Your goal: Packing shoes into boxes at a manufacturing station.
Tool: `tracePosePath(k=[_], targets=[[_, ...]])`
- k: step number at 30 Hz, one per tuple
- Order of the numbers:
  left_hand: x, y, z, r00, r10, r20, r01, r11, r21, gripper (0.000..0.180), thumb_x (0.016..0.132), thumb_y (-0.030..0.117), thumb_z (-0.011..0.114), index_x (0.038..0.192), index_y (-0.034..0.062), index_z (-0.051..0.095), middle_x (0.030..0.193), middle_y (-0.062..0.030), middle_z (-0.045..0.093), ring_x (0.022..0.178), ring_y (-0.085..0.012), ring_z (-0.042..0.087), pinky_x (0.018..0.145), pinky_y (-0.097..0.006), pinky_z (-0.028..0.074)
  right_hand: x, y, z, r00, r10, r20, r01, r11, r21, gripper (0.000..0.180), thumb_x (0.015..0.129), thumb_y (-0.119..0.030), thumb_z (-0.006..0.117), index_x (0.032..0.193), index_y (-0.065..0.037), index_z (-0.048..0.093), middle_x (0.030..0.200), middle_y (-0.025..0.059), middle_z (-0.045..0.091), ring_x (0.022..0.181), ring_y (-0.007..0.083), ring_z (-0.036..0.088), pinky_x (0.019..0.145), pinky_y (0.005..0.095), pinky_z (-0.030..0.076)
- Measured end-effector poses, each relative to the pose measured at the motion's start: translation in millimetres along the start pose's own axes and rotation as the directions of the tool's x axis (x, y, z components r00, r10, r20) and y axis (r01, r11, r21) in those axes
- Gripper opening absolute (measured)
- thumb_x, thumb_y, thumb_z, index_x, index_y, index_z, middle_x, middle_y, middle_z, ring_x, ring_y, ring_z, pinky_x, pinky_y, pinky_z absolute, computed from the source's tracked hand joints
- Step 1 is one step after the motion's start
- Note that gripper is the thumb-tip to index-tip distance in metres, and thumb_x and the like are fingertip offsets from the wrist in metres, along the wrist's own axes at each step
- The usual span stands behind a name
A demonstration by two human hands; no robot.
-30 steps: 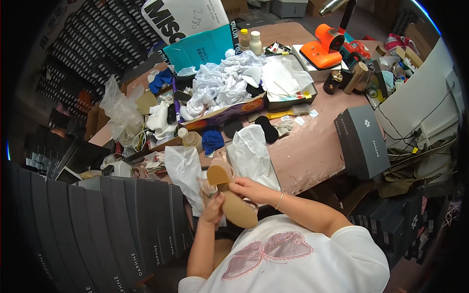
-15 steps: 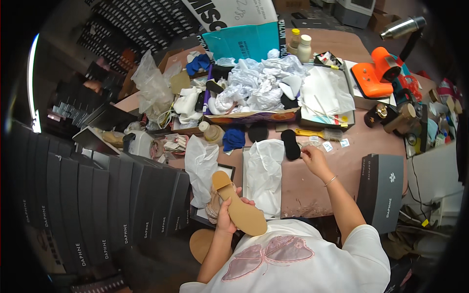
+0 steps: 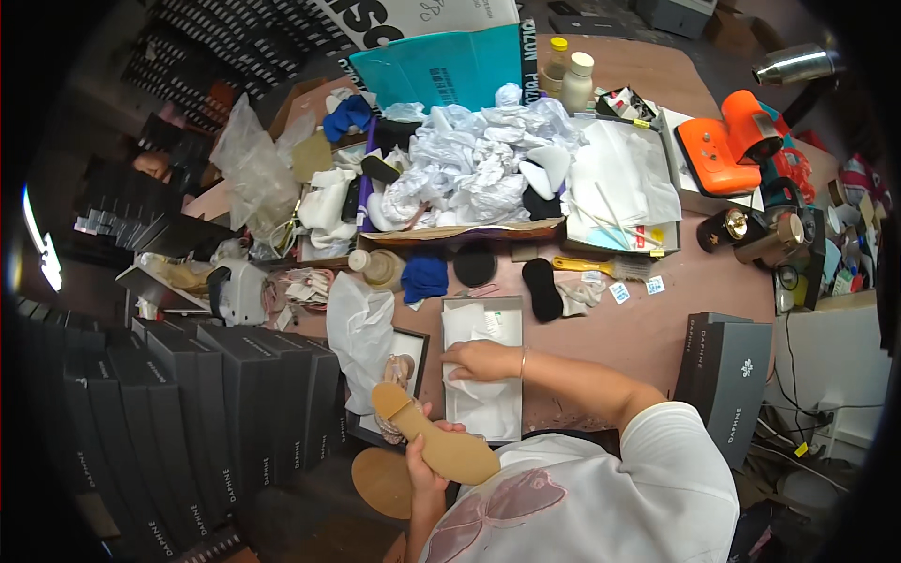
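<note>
1. Cluttered pinkish tabletop [image 3: 657, 328]; stacked dark boxes [image 3: 235, 403] at its left.
2. Left hand [image 3: 422, 460]: grip closed around a tan, flat-soled sandal [image 3: 436, 436], sole up, near the chest.
3. Right hand [image 3: 479, 361] rests flat on white paper in an open box [image 3: 483, 380].

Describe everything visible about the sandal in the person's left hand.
The sandal is flat and tan, held sole-up so its smooth, leather-like underside faces the camera, with a low rounded heel block at its upper-left end. The left hand grips it from below, fingers curled over its near edge. It hangs tilted over the table's near edge, just left of the open shoe box where the right hand presses white tissue paper. Its straps are mostly hidden.
</note>
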State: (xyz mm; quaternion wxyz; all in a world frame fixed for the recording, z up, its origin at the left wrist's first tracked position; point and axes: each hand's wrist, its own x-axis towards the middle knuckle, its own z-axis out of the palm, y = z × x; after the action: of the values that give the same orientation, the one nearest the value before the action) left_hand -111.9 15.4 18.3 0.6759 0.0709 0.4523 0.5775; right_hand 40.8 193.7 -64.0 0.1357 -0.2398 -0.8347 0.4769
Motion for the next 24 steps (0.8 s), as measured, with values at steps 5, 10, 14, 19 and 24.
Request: tracePosePath(k=[5, 10, 14, 19, 24], targets=[[1.9, -5.3, 0.3, 1.000, 0.016, -0.013, -0.016, 0.999, -0.032, 0.059, 0.089, 0.036, 0.042, 0.139, 0.0052, 0.034, 0.096, -0.0128, 0.061, 0.095, -0.0301, 0.059, 0.092, -0.050, 0.045, -73.2, 4.0, -48.8, 0.546, 0.405, -0.734, -0.266, 0.914, 0.306, 0.021, 0.083, -0.013, 0.063, 0.101, -0.001, 0.063, 0.097, 0.0169, 0.062, 0.089, 0.0343, 0.061, 0.081, 0.0409, 0.048], [16.9, -1.3, 16.7, 0.995, -0.073, 0.069, 0.077, 0.995, -0.063, 0.056, 0.092, 0.030, 0.042, 0.141, 0.0064, 0.029, 0.101, -0.0149, 0.059, 0.103, -0.0327, 0.057, 0.091, -0.050, 0.046, -152.1, 84.9, -76.4, 0.622, 0.334, -0.708, -0.610, 0.774, -0.171, 0.024, 0.075, -0.013, 0.068, 0.097, -0.004, 0.065, 0.098, 0.0114, 0.061, 0.095, 0.0291, 0.058, 0.083, 0.0402, 0.044], [8.8, -1.0, 27.9, 0.991, -0.109, 0.082, 0.109, 0.994, 0.005, 0.056, 0.092, 0.029, 0.043, 0.140, 0.0053, 0.028, 0.103, -0.0162, 0.059, 0.105, -0.0329, 0.058, 0.093, -0.048, 0.045, -148.3, 107.7, -42.9, 0.690, 0.309, -0.655, -0.622, 0.716, -0.317, 0.027, 0.073, -0.018, 0.070, 0.097, -0.008, 0.065, 0.105, 0.0074, 0.059, 0.104, 0.0265, 0.053, 0.088, 0.0426, 0.039], [3.3, -4.5, 16.3, 0.996, -0.079, 0.047, 0.079, 0.997, -0.004, 0.057, 0.092, 0.031, 0.044, 0.140, 0.0051, 0.028, 0.103, -0.0160, 0.059, 0.107, -0.0328, 0.057, 0.093, -0.048, 0.045, -133.6, 102.5, -46.1, 0.646, 0.414, -0.641, -0.717, 0.616, -0.325, 0.023, 0.074, -0.017, 0.068, 0.095, -0.008, 0.066, 0.104, 0.0082, 0.059, 0.102, 0.0274, 0.054, 0.084, 0.0426, 0.041], [9.4, 2.7, 0.7, 0.996, -0.043, 0.072, 0.052, 0.991, -0.122, 0.055, 0.092, 0.030, 0.045, 0.139, 0.0062, 0.028, 0.102, -0.0159, 0.059, 0.108, -0.0323, 0.056, 0.094, -0.047, 0.045, -91.3, 72.9, -78.0, 0.615, 0.167, -0.770, -0.535, 0.806, -0.253, 0.016, 0.079, -0.016, 0.065, 0.090, -0.003, 0.067, 0.094, 0.0126, 0.061, 0.092, 0.0328, 0.057, 0.079, 0.0437, 0.044]])
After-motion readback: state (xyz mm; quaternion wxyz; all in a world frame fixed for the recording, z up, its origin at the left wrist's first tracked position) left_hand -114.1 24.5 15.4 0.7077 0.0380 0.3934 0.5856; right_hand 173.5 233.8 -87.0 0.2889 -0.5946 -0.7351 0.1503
